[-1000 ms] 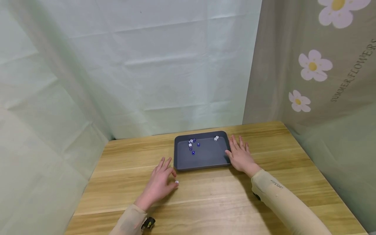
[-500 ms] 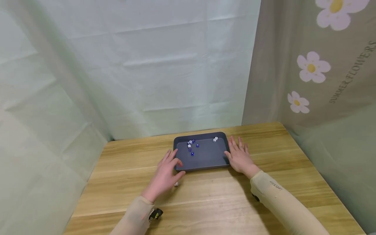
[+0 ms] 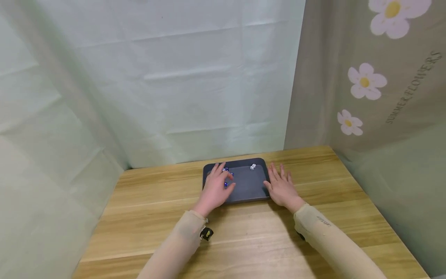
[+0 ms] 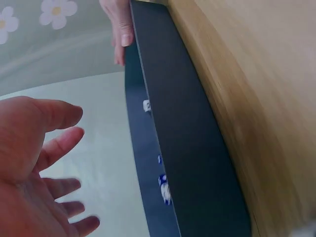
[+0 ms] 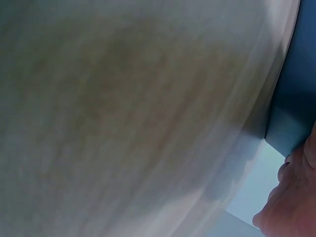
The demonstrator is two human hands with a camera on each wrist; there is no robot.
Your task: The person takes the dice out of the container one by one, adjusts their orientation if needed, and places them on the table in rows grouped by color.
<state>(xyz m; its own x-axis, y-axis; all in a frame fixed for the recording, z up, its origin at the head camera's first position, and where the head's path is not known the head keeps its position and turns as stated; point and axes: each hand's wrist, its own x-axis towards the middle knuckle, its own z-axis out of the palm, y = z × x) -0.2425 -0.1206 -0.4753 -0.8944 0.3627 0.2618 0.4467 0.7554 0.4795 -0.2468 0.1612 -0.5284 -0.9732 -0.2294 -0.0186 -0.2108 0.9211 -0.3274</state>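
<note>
My left hand (image 3: 216,190) is over the left part of a dark grey tray (image 3: 249,190). In the left wrist view its fingers are spread apart, with nothing between thumb and forefinger. Partly behind this hand lie several blue and white dice, among them a blue die (image 3: 225,184) near the thumb. A pair of white dice (image 3: 253,167) sits toward the tray's far right corner. My right hand (image 3: 282,190) rests along the tray's right side, fingers extended and thumb at the rim. The right wrist view catches only part of that hand (image 5: 291,197) beside the tray wall (image 5: 294,108).
The tray stands near the back of a wood-grain table (image 3: 153,217). Pale cloth (image 3: 202,97) hangs behind and at the left, and a curtain with white flowers (image 3: 366,81) at the right. A black wrist device (image 3: 207,234) sits under the left sleeve.
My left hand has moved forward and right, from beside a white die on the table to over the tray, covering some dice. The right hand has stayed at the tray's side.
</note>
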